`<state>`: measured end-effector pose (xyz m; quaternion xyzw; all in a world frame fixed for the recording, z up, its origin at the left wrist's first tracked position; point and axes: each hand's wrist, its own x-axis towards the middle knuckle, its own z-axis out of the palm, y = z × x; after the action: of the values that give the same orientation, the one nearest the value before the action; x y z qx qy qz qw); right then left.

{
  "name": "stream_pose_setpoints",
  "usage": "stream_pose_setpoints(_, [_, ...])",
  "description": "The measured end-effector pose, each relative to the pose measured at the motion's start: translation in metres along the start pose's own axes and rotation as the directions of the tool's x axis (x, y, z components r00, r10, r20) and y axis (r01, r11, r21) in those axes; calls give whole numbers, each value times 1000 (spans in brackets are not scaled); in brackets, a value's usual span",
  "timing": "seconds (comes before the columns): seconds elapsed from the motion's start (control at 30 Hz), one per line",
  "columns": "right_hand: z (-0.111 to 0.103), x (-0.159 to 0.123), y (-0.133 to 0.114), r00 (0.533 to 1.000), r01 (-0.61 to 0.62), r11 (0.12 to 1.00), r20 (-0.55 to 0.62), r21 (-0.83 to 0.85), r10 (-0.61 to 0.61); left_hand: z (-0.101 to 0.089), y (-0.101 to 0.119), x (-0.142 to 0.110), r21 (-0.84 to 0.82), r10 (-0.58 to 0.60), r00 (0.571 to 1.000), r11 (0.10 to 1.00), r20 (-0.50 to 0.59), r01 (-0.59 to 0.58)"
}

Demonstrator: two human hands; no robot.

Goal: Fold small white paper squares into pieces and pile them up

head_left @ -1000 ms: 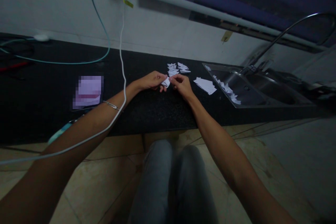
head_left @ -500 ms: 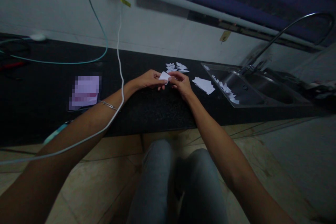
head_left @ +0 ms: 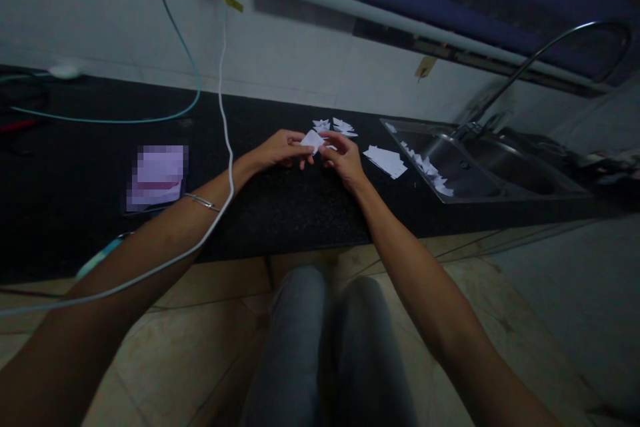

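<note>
A small white piece of paper, apparently folded, is held up between my two hands over the black counter. My left hand pinches its left side, thumb in front. At its right edge, my right hand grips it with thumb and index finger. Just behind the hands lie two small clusters of folded paper pieces with pointed tips. To the right of my right hand rests a stack of flat white paper pieces.
More folded paper pieces line the left rim of the steel sink, which has a tall curved faucet. A phone-like device with a blurred screen lies left on the counter. A white cable hangs across my left forearm.
The paper in my hands has turned slightly and now shows a more diamond-like outline. Both hands keep hold of it. The whole view has shifted a little, and my right knee has moved inward.
</note>
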<state>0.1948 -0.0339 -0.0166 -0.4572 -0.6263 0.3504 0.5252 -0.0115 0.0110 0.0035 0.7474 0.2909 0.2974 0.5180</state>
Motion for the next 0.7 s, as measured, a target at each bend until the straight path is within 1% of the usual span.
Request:
stream_pose_setpoints(0.1, [-1,2,2,997,-29,991,-71,133,39,1,-3,2,-37,55,995,998,-82,-58])
stream_pose_setpoints(0.2, [-1,4,4,991,-65,962,-98,265,94,2,-9,5,-12,173,975,984,-142,-176])
stream_pose_setpoints(0.3, [0,4,2,988,-95,951,-90,294,127,4,-13,7,60,265,948,964,-176,-259])
stream_pose_setpoints(0.4, [0,2,0,987,-99,954,-90,284,129,7,-13,7,136,330,923,942,-195,-308])
stream_pose_setpoints(0.53, [0,1,-2,992,-89,956,-63,278,111,8,-8,4,198,345,915,931,-208,-306])
stream_pose_setpoints(0.7, [0,2,0,998,-52,963,-30,264,62,8,-2,2,184,283,922,953,-263,-240])
